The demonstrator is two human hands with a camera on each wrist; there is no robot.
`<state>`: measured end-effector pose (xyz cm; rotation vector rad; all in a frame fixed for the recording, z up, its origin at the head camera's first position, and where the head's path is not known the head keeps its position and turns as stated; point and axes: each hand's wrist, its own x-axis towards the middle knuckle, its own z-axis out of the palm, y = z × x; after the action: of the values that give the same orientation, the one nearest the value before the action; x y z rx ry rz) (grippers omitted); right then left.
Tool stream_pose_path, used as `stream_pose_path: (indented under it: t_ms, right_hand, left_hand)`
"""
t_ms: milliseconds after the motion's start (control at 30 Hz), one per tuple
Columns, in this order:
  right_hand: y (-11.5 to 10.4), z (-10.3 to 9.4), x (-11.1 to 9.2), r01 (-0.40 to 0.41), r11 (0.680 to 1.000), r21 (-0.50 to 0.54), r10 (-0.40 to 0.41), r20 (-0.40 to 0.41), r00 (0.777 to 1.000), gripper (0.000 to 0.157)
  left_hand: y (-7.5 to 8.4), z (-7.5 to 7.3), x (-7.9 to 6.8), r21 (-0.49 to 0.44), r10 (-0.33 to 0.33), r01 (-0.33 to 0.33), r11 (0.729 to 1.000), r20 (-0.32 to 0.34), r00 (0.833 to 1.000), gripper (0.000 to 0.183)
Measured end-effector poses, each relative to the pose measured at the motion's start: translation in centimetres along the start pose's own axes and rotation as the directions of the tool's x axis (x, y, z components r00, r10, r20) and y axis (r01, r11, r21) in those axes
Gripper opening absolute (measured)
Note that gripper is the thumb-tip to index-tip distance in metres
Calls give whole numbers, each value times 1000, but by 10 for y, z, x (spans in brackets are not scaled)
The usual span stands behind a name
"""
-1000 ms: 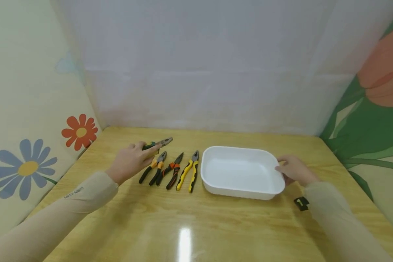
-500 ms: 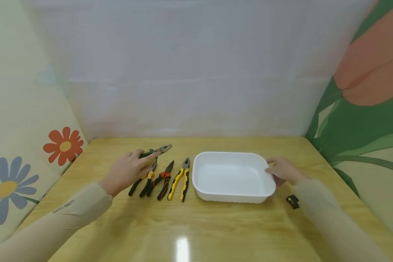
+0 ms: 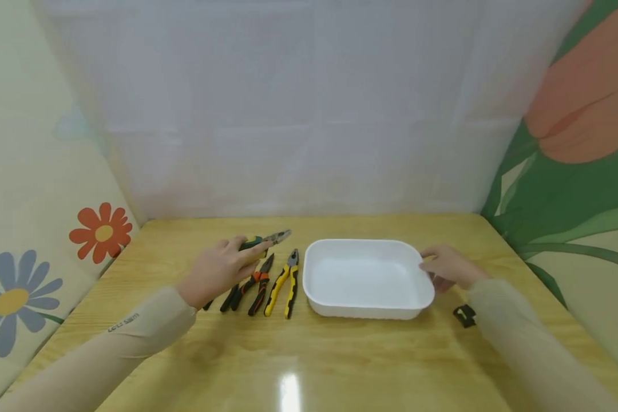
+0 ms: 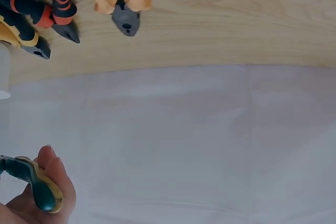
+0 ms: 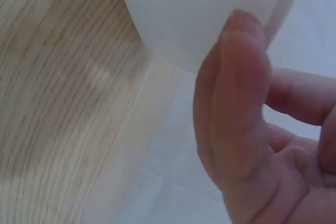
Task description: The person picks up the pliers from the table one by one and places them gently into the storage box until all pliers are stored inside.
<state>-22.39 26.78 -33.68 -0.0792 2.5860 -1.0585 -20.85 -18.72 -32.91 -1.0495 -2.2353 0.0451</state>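
Observation:
My left hand (image 3: 220, 271) grips green-and-yellow-handled pliers (image 3: 277, 237), held above the table with the metal nose toward the right. Beneath and beside that hand lie more pliers: an orange-and-black pair (image 4: 126, 17), largely hidden by the hand in the head view, a pair with red-and-black handles (image 3: 259, 283), and a yellow-and-black pair (image 3: 284, 283). A white rectangular tub (image 3: 368, 312) stands to their right with nothing inside. On its right rim, my right hand (image 3: 450, 268) pinches the edge between thumb and fingers, as the right wrist view (image 5: 247, 103) also shows.
A small black item (image 3: 464, 315) lies by the right sleeve. The wooden table (image 3: 237, 366) ends at a white cloth backdrop (image 3: 298, 114). Flower-patterned panels (image 3: 26, 171) border both sides.
The left hand has carried the green-and-yellow pliers rightward over the row, covering more of the orange-and-black pair. My right hand stays at the tub's rim. The head view has shifted slightly.

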Motion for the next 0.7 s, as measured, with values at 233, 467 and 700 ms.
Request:
stream_pose_path:
  t_ms: [233, 467, 700]
  right_hand:
    - [-6, 3, 0, 1, 1000, 29, -2, 27, 1000, 45]
    - [-2, 2, -5, -33, 999, 43, 32, 24, 999, 47]
    - [0, -1, -4, -13, 998, 55, 10, 55, 998, 46]
  left_hand:
    - [12, -8, 11, -77, -52, 57, 995, 68, 996, 44]
    - [20, -3, 21, -112, 0, 6, 994, 59, 998, 42]
    - [22, 5, 31, -104, 39, -33, 994, 61, 997, 40]
